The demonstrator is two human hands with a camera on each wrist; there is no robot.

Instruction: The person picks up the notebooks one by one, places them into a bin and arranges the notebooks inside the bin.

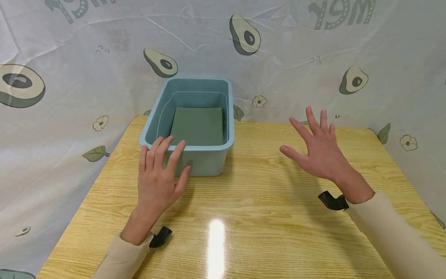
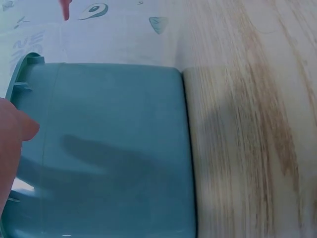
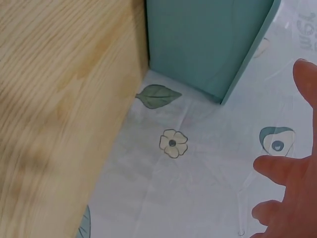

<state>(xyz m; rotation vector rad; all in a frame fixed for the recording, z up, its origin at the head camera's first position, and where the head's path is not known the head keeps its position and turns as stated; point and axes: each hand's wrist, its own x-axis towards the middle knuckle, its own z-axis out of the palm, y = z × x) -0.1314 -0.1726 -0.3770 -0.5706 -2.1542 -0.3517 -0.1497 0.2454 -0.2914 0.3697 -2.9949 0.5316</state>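
A blue-green plastic bin (image 1: 188,161) stands at the back left of the wooden table, its open top facing up. Inside, on its floor, lies a flat dark green piece (image 1: 198,126). My left hand (image 1: 156,176) is held with spread, slightly bent fingers in front of the bin, its fingertips overlapping the near rim in the head view. In the left wrist view the bin's wall (image 2: 109,148) fills much of the picture, with the hand's shadow on it. To the right, my right hand (image 1: 320,153) hovers over the table with fingers spread, holding nothing.
The wooden table (image 1: 258,217) has a bright light reflection near its front. Behind it and at both sides hangs a pale sheet (image 1: 209,35) printed with avocados, leaves and flowers. Black wrist pieces (image 1: 333,200) sit at both sleeves.
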